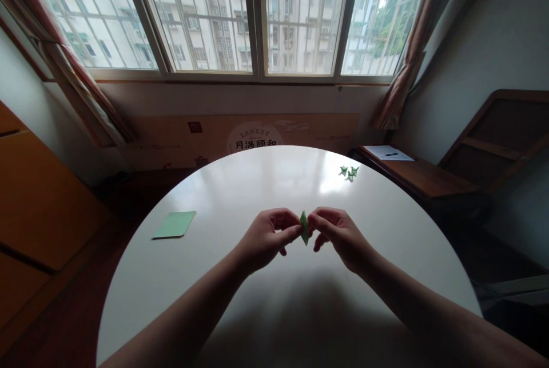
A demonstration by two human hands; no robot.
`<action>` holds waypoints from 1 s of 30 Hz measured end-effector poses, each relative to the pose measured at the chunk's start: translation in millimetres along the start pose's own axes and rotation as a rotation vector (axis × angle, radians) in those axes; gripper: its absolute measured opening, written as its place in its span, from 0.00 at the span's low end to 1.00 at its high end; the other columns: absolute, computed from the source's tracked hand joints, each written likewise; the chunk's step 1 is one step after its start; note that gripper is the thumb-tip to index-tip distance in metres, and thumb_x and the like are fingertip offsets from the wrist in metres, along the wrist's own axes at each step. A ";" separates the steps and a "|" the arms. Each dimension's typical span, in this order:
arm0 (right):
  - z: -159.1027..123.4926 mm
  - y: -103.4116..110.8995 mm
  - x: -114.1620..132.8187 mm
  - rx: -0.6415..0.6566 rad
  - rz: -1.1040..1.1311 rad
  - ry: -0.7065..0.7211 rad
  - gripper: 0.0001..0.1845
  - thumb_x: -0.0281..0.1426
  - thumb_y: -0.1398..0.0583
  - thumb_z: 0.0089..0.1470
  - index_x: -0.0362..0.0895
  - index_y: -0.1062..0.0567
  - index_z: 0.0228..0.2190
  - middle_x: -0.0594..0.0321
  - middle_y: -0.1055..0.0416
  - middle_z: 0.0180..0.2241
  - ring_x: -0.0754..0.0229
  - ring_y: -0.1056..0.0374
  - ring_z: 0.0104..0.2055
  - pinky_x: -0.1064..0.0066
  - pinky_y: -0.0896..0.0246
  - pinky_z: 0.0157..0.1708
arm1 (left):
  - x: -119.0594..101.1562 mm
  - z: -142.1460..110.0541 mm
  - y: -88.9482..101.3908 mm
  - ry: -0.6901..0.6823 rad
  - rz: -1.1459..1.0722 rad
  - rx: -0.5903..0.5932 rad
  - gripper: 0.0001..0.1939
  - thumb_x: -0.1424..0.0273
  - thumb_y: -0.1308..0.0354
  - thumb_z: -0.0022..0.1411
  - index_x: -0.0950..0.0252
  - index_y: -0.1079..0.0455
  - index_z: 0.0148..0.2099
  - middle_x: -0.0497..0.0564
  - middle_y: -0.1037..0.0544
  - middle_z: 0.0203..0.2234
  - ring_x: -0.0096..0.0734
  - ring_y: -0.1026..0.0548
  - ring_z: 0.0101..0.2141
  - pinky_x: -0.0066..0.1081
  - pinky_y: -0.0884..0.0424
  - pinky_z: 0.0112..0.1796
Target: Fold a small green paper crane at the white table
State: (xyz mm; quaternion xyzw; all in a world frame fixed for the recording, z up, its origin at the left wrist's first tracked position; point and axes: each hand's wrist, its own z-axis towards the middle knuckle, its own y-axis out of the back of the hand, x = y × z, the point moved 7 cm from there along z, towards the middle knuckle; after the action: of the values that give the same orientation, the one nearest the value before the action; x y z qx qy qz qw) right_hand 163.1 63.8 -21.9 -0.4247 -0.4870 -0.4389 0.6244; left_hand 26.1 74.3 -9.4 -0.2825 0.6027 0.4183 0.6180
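A small folded green paper (pixel 304 227), narrow and pointed at top and bottom, is held upright above the table between my two hands. My left hand (pixel 274 233) pinches its left side between thumb and fingers. At its right edge, my right hand (pixel 338 232) has thumb and index finger closed on the paper, with the other fingers curled below. Left of my hands lies a stack of square green paper (pixel 175 224). Several small folded green paper figures (pixel 350 172) sit together toward the far right of the table; they look like origami cranes.
The round white table (pixel 240 185) reaches toward a window with bars outside. A wooden chair (pixel 429 176) on the right bears a white sheet (pixel 388 153) with a pen on it. A printed cardboard panel (pixel 163 133) stands against the wall beyond the table.
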 end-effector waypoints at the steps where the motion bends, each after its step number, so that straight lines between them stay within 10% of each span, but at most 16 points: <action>1: 0.2 0.1 0.1 0.002 -0.006 -0.001 0.20 0.46 0.34 0.53 0.40 0.22 0.27 0.60 0.28 0.25 0.60 0.32 0.28 0.74 0.34 0.21 | -0.1 0.0 -0.1 -0.001 0.006 0.003 0.13 0.63 0.34 0.58 0.70 0.26 0.35 0.52 0.24 0.27 0.28 0.30 0.26 0.22 0.31 0.19; 30: -0.5 -3.5 -6.2 0.046 0.099 -0.144 0.15 0.41 0.36 0.53 0.41 0.23 0.27 0.59 0.28 0.27 0.59 0.31 0.31 0.73 0.34 0.22 | -0.7 0.3 -2.7 0.036 -0.021 0.038 0.16 0.60 0.32 0.55 0.70 0.25 0.35 0.51 0.25 0.26 0.28 0.30 0.26 0.22 0.31 0.19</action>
State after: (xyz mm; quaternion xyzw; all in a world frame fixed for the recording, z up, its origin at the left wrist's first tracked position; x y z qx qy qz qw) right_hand 159.0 63.3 -27.7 -0.4643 -0.5188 -0.3646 0.6183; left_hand 28.6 73.1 -9.1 -0.2846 0.6187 0.3950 0.6166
